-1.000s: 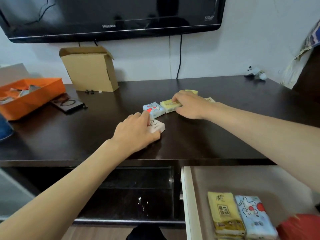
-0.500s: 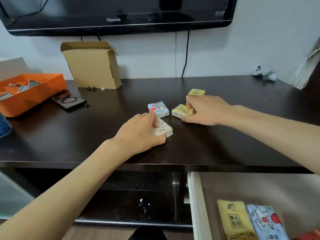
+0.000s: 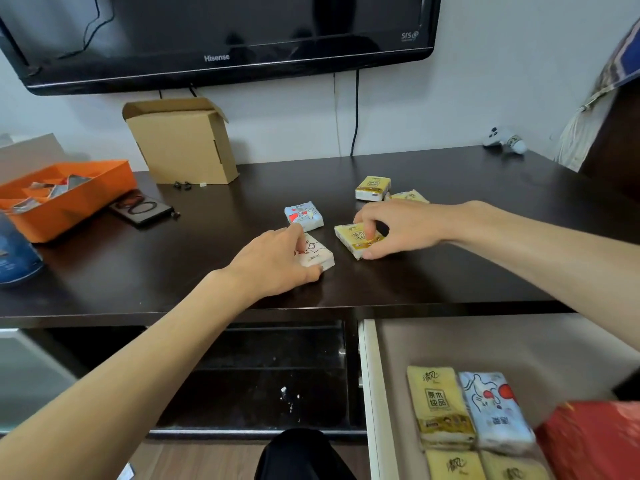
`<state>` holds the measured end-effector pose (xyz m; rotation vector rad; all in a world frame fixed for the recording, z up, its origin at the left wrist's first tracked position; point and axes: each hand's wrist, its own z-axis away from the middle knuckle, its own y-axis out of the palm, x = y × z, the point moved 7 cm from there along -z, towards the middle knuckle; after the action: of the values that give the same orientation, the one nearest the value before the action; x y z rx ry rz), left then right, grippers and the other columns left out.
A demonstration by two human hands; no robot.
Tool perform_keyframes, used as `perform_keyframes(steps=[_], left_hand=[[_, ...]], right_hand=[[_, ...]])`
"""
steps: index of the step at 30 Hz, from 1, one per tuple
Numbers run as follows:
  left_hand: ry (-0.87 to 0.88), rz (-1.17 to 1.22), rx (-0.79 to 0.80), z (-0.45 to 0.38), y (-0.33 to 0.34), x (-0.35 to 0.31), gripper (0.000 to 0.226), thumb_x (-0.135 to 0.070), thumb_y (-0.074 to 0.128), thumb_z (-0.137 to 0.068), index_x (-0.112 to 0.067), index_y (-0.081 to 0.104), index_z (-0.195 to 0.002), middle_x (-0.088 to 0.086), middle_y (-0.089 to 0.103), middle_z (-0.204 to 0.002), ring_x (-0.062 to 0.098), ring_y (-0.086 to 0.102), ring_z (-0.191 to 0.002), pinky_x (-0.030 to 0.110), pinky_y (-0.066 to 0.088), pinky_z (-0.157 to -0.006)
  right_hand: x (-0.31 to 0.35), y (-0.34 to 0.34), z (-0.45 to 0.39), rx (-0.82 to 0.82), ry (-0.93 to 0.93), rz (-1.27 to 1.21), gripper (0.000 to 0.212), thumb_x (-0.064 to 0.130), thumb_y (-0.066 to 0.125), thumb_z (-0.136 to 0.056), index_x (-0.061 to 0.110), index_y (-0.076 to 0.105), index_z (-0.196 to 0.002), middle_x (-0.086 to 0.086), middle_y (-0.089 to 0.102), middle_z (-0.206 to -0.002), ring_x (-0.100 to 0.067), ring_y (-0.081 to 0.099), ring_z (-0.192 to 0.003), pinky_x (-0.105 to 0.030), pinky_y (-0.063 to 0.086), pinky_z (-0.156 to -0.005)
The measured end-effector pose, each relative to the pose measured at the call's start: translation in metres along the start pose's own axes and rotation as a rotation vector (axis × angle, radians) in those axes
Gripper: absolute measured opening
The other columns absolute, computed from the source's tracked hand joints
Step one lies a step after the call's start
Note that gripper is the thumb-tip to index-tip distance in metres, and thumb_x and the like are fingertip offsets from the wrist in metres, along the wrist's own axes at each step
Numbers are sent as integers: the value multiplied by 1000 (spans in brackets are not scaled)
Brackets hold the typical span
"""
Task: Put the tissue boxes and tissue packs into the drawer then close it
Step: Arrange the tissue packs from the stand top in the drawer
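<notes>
On the dark cabinet top, my left hand point(image 3: 273, 261) grips a white tissue pack point(image 3: 317, 255) near the front edge. My right hand point(image 3: 401, 228) pinches a yellow tissue pack point(image 3: 353, 239) just to its right. A blue-and-white pack point(image 3: 304, 215) lies behind them. Two more yellow packs point(image 3: 372, 188) point(image 3: 408, 196) rest further back. The open drawer point(image 3: 369, 393) at lower right holds several tissue packs point(image 3: 438, 407) and a red box point(image 3: 595, 441).
A cardboard box point(image 3: 183, 143) stands by the wall under the TV point(image 3: 221, 36). An orange tray point(image 3: 69, 199) and a dark phone case point(image 3: 140, 211) sit at left, a blue object point(image 3: 14, 258) at the far left, a white controller point(image 3: 504, 141) at back right.
My right hand has dragged the yellow pack nearer and toward the front, uncovering the two yellow packs behind it. My left hand stays closed on the white pack.
</notes>
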<state>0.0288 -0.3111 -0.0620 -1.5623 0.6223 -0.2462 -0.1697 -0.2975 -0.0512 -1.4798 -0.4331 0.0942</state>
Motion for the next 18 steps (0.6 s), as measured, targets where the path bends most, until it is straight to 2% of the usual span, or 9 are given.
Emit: perform_keyframes(steps=[2,4,6,9,12,18], left_hand=[[2,1,7,3,0,-3,44,-60,66,-76,-28,50,-101,-8,54,-98,13,52,-85,32,45,-68],[11,9,17,6,0,-5,44,-60,67,-76,-28,50,-100,-9,54,-98,11,52,-83,32,47,-67],[25,19,35,9,0,-8,43,-61,68,-75,-29,51,-99,-9,55,-99,11,54,-84,31,49,-68],[54,26,37,13,0,-16,43,-62,69,-72,-30,53,-95,-8,60,-104,12,55,-88,28,47,-65],[102,41,49,21,1,-32,42,-64,69,-70,-32,54,-92,-9,62,-104,10,57,-86,27,47,-64],[168,228,-4,61,-4,-83,37,-61,73,-68,-38,51,-89,-21,57,-98,5,59,-85,25,46,-60]], right_hand=[[1,-1,3,-4,7,7,35,56,76,-81,28,56,-89,7,61,-117,-22,59,-104,-46,50,-88],[4,0,10,-8,0,32,36,58,77,-79,32,56,-91,11,56,-104,-17,56,-94,-38,48,-76],[4,1,20,-9,-7,38,37,59,76,-79,33,56,-96,13,52,-105,-12,52,-92,-32,43,-71],[3,5,40,-2,5,-16,38,54,76,-82,32,55,-105,14,51,-107,-12,52,-94,-31,43,-73],[6,3,64,-57,20,-22,34,50,78,-82,31,57,-101,13,53,-105,-12,52,-93,-34,45,-79],[9,1,144,-125,80,-120,41,59,80,-74,40,54,-100,17,53,-105,2,51,-94,-24,38,-70]])
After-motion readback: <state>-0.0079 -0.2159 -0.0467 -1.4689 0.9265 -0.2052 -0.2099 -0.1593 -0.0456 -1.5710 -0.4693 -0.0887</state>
